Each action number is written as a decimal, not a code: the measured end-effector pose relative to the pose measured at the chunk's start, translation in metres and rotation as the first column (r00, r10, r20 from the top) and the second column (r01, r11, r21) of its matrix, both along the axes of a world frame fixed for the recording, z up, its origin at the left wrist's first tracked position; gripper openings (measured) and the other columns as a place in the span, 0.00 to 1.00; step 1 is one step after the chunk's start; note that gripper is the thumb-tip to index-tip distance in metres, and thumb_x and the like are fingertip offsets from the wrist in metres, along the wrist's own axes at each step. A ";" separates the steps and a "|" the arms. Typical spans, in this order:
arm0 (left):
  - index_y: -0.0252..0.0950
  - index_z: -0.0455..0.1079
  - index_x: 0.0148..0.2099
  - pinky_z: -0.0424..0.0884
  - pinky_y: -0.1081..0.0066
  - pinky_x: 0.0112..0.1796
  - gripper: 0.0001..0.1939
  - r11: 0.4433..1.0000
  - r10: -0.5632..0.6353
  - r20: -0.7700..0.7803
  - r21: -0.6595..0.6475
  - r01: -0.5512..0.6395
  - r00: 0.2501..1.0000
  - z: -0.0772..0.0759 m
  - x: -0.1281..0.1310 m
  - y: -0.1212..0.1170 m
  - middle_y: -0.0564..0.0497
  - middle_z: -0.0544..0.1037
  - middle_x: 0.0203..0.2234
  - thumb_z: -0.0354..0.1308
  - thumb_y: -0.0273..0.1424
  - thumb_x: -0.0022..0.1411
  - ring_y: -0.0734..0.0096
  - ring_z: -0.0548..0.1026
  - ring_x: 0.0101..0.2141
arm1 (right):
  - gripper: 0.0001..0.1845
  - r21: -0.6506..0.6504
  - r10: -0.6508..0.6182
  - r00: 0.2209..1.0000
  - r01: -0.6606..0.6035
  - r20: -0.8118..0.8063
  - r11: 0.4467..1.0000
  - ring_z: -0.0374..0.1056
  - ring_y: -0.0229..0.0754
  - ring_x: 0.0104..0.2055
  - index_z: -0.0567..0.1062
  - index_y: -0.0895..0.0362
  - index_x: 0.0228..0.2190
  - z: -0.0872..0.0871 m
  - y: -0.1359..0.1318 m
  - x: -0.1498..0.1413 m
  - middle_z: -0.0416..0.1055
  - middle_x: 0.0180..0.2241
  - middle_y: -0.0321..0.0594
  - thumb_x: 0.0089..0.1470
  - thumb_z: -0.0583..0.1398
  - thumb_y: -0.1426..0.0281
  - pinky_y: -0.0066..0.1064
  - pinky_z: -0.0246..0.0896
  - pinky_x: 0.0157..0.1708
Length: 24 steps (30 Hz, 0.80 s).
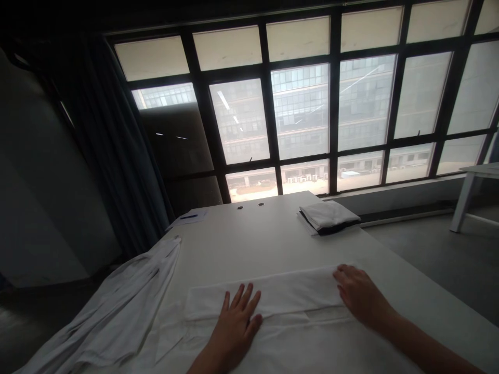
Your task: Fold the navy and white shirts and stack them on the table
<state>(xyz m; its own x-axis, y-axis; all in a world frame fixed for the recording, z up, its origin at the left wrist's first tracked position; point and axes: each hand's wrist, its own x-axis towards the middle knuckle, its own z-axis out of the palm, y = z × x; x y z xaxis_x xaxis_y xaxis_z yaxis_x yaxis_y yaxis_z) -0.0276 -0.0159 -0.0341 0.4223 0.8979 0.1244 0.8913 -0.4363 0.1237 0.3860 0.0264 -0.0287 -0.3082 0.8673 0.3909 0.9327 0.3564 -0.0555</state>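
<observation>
A white cloth garment lies across the near part of the white table, its far part folded over into a long flat band. My left hand rests flat on the band's left part with the fingers spread. At the band's right end, my right hand has its fingers curled and pressed together on the cloth's edge. Nearer to me the rest of the white cloth spreads out, partly hidden by my left forearm. Its exact kind cannot be made out.
Another crumpled white garment hangs over the table's left edge. At the far right of the table sits a folded stack of white and black cloth. Paper with a pen lies at the far left. Beyond are windows and a blue curtain.
</observation>
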 end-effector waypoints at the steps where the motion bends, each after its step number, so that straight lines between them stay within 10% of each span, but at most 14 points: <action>1: 0.54 0.46 0.73 0.46 0.34 0.63 0.28 1.000 -0.006 -0.001 0.001 0.006 1.000 0.000 0.000 0.001 0.48 0.50 0.71 0.42 0.46 0.75 0.48 0.47 0.70 | 0.19 -0.021 0.069 0.997 -0.070 -0.037 0.997 0.66 0.53 0.54 0.75 0.55 0.49 0.004 0.000 -0.021 0.71 0.53 0.51 0.58 0.54 0.73 0.44 0.57 0.56; 7: 0.56 0.45 0.72 0.48 0.34 0.63 0.25 1.000 0.002 0.003 0.001 -0.002 1.000 0.000 -0.001 0.002 0.50 0.52 0.71 0.40 0.42 0.76 0.50 0.49 0.69 | 0.29 -0.159 0.408 0.899 -0.432 -0.160 0.888 0.46 0.54 0.71 0.62 0.60 0.64 0.016 0.004 -0.164 0.54 0.69 0.51 0.65 0.49 0.62 0.50 0.35 0.69; 11: 0.56 0.45 0.72 0.47 0.36 0.64 0.27 1.000 0.001 0.011 0.015 -0.002 1.000 -0.002 -0.002 0.001 0.50 0.52 0.71 0.44 0.43 0.75 0.50 0.50 0.69 | 0.37 -0.322 0.366 0.905 -0.420 -0.216 0.848 0.39 0.59 0.72 0.55 0.65 0.67 0.004 0.008 -0.208 0.45 0.70 0.56 0.67 0.44 0.54 0.56 0.31 0.68; 24: 0.51 0.44 0.73 0.38 0.19 0.53 0.43 0.906 0.360 -0.115 -0.192 -0.377 0.926 0.005 -0.028 0.005 0.44 0.42 0.72 0.43 0.63 0.63 0.30 0.39 0.69 | 0.46 -0.323 0.136 0.984 -0.167 -0.116 0.931 0.40 0.52 0.73 0.52 0.63 0.68 -0.028 0.017 -0.092 0.43 0.71 0.51 0.64 0.40 0.43 0.47 0.31 0.70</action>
